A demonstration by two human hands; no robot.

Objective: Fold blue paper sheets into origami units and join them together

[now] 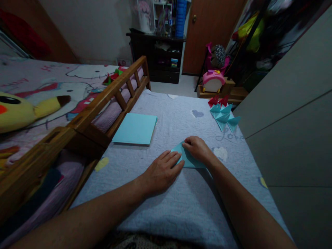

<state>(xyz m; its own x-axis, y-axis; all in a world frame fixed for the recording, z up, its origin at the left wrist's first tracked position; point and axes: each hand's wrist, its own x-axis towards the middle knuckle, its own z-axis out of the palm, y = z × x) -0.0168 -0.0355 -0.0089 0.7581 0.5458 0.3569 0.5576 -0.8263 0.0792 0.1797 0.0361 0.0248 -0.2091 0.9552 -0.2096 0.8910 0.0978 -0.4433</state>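
A folded light-blue paper (188,159) lies on the grey quilted mattress (181,200) in front of me. My left hand (162,172) lies flat with fingers stretched out, its fingertips pressing the paper's left edge. My right hand (198,148) rests on the paper's upper part with fingers curled and pressed down onto it. A stack of light-blue square sheets (135,128) lies to the left, beyond my left hand.
Several folded blue and red paper pieces (223,114) sit at the mattress's far right. A wooden bed rail (103,103) runs along the left, with a yellow plush toy (23,109) behind it. A grey wardrobe (290,114) stands right. A dark shelf unit (158,55) and door stand at the back.
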